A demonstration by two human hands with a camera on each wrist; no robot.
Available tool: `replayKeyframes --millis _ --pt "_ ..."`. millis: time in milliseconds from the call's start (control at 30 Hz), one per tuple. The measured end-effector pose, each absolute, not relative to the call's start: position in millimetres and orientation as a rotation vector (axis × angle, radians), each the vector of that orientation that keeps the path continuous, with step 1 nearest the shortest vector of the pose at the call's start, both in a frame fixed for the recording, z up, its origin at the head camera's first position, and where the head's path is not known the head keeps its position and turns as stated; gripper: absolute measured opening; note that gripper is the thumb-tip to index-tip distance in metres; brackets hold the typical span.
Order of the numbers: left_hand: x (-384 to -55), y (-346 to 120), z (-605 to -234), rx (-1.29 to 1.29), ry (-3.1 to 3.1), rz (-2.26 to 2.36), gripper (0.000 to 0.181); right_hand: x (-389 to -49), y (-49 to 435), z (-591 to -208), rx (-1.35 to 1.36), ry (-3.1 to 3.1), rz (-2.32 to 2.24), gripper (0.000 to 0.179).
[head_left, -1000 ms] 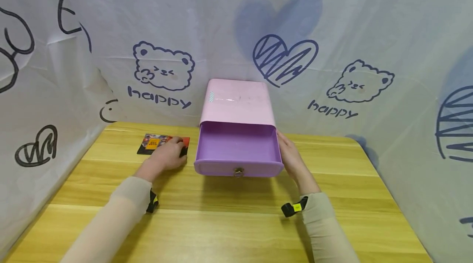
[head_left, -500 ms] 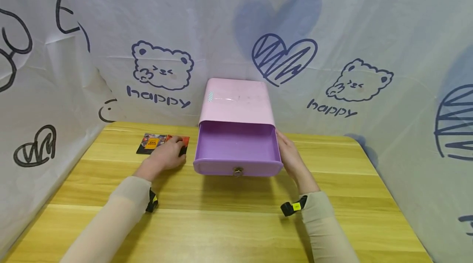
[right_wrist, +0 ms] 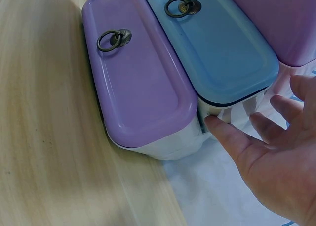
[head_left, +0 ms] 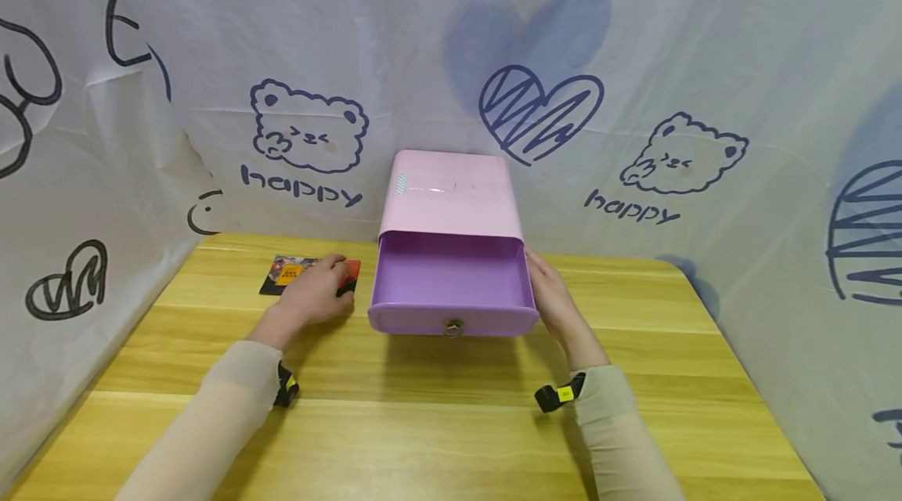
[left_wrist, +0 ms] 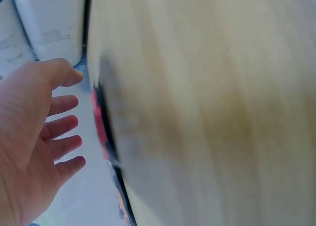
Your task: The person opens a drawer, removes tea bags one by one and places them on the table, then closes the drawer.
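Note:
A small drawer cabinet (head_left: 451, 192) with a pink top stands at the back of the table. Its top purple drawer (head_left: 412, 321) is pulled out, and nothing lies inside. My right hand (head_left: 560, 301) rests along the cabinet's right side; in the right wrist view its fingertips (right_wrist: 213, 121) touch the side wall by the blue drawer (right_wrist: 222, 53). Left of the cabinet, a flat dark booklet-like item (head_left: 287, 275) with orange and red print lies on the table. My left hand (head_left: 313, 297) is over its right end, fingers loosely spread and holding nothing in the left wrist view.
The wooden table (head_left: 423, 438) has a white printed cloth (head_left: 423, 31) hanging behind and beside it. A lower purple drawer (right_wrist: 143, 72), pushed in, has a ring pull. The open drawer's front juts out above the table. Black camera straps (head_left: 560, 395) circle both wrists.
My left hand and wrist have shifted slightly left and back over the booklet-like item. The right hand and the drawer have stayed put.

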State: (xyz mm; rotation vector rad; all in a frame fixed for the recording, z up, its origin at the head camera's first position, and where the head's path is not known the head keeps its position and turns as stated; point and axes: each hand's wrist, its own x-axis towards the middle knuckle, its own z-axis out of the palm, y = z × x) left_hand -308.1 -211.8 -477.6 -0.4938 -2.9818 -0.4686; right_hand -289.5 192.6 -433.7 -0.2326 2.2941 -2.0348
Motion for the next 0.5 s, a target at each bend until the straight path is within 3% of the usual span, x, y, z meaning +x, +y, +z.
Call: replayKeyframes --millis 500 --pt "-282 -217 -446 -0.51 -2.722 -0.56 0.048 -289 193 -434 -0.237 2.296 -2.025 0.062"
